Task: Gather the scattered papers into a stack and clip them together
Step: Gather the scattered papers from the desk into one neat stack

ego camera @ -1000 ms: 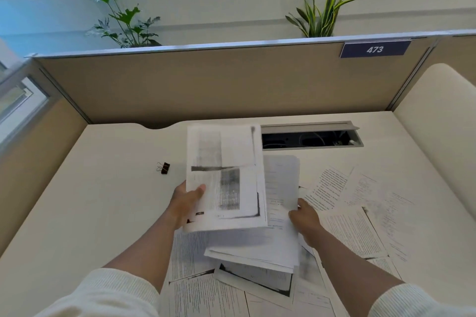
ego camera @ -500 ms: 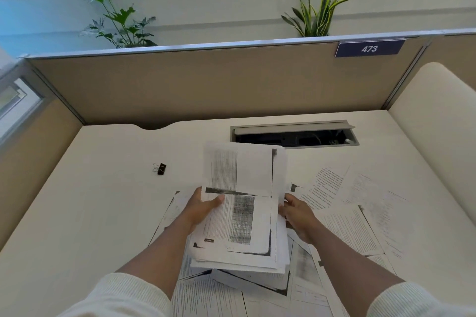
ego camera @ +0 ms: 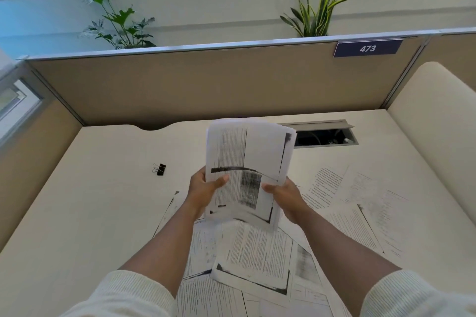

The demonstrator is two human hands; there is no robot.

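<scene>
A stack of printed papers (ego camera: 247, 162) is held upright above the white desk (ego camera: 98, 201). My left hand (ego camera: 203, 189) grips its lower left edge and my right hand (ego camera: 283, 193) grips its lower right edge, thumbs on the front sheet. Several loose printed sheets (ego camera: 255, 249) lie scattered on the desk below and to the right of my hands (ego camera: 355, 203). A small black binder clip (ego camera: 160, 169) lies on the desk to the left of the stack, apart from both hands.
A beige partition (ego camera: 206, 85) with a "473" label (ego camera: 367, 48) walls the desk's far side, with side panels left and right. An open cable tray (ego camera: 324, 136) sits in the desk behind the stack. Two plants stand beyond the partition.
The stack has been lifted off the loose sheets and tilted upright, with my right hand now gripping its right edge. The sheets beneath it are uncovered.
</scene>
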